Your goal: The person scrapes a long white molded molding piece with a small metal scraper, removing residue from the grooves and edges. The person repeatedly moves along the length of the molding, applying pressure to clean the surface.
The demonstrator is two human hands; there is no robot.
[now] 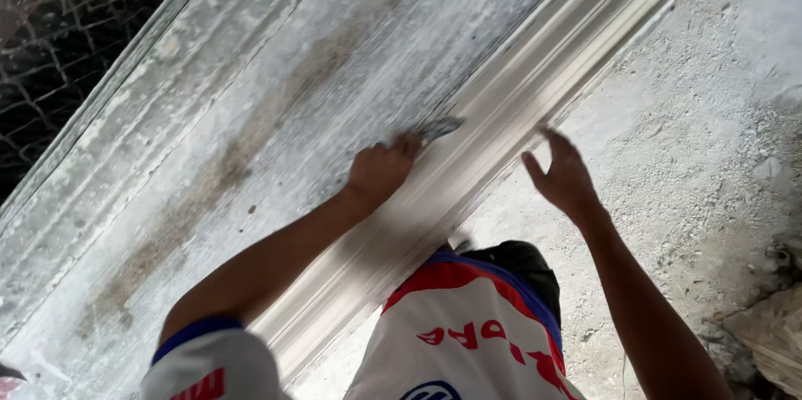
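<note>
A long white plaster moulding strip (535, 74) runs diagonally along the near edge of a dusty grey work slab (276, 108). My left hand (383, 168) grips a small flat metal blade (440, 127), whose tip rests at the inner edge of the moulding. My right hand (561, 174) hovers with fingers spread just over the moulding's outer edge, holding nothing. My white, red and blue shirt (468, 341) fills the bottom of the view.
A rough concrete floor (702, 133) covered in white dust lies to the right. Rubble and a crumpled sack (769, 333) sit at the lower right. Wire mesh (58, 24) shows beyond the slab's far edge at upper left.
</note>
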